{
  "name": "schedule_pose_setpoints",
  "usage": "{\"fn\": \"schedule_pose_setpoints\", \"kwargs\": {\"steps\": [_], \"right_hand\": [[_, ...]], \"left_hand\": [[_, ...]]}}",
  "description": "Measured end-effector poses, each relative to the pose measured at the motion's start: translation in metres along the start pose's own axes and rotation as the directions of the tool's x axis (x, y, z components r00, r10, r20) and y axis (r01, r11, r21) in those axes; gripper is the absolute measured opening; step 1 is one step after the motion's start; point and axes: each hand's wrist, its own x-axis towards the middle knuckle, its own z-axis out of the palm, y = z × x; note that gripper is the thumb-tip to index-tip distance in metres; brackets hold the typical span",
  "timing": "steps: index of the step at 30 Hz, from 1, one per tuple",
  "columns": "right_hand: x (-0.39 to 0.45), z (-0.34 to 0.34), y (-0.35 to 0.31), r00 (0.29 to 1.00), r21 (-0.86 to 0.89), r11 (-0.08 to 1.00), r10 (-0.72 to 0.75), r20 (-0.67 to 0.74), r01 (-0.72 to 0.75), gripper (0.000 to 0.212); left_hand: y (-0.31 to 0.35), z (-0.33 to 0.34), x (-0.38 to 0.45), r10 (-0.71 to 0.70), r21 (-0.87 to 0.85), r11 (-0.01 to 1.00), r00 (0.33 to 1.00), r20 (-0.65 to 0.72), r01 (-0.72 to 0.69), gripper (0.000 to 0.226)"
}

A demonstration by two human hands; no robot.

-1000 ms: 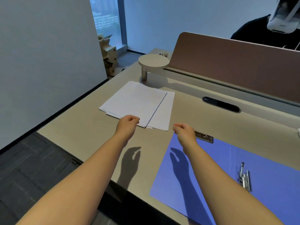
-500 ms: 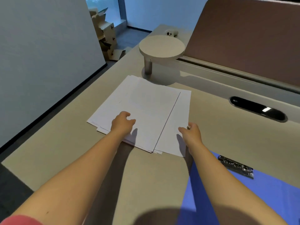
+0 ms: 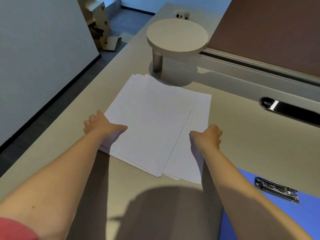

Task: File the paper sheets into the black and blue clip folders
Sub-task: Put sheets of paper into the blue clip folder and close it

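A loose stack of white paper sheets point(image 3: 155, 122) lies fanned out on the beige desk point(image 3: 242, 144). My left hand point(image 3: 102, 126) grips the stack's left edge, thumb on top and fingers at the side. On the opposite edge my right hand point(image 3: 208, 136) holds the sheets the same way. The open blue clip folder point(image 3: 270, 213) lies at the lower right, its metal clip point(image 3: 277, 189) near its top edge. No black folder is in view.
A round raised shelf on a post point(image 3: 177, 34) stands just behind the paper. A brown divider panel point(image 3: 270, 30) runs along the desk's back, with a dark cable slot point(image 3: 290, 110) in front of it. Cardboard boxes point(image 3: 98, 23) sit on the floor at the left.
Both hands reached forward from the desk's front to the paper stack, then spread outward to its left and right edges and closed on them. The view tilted down and closer.
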Motion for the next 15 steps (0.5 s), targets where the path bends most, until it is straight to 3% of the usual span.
{"fn": "schedule_pose_setpoints", "kwargs": {"steps": [4,11,13,15], "right_hand": [[-0.005,0.014,-0.008,1.000,0.005,1.000,0.009,0.006,-0.009,0.069],[-0.020,0.043,-0.028,0.993,-0.047,0.995,-0.086,0.077,0.089,0.066],[-0.022,0.053,-0.033,0.987,-0.008,0.993,-0.116,0.108,0.117,0.052],[-0.026,0.063,-0.038,0.979,0.040,0.988,-0.153,0.136,0.149,0.021]], "left_hand": [[-0.002,-0.009,0.014,0.001,0.002,1.000,1.000,0.004,-0.001,0.084],[-0.008,-0.012,0.023,0.169,0.059,0.984,0.986,0.006,-0.169,0.056],[-0.010,-0.011,0.024,0.196,0.041,0.980,0.980,0.034,-0.197,0.058],[-0.012,-0.013,0.022,0.180,-0.075,0.982,0.981,0.071,-0.174,0.063]]}}
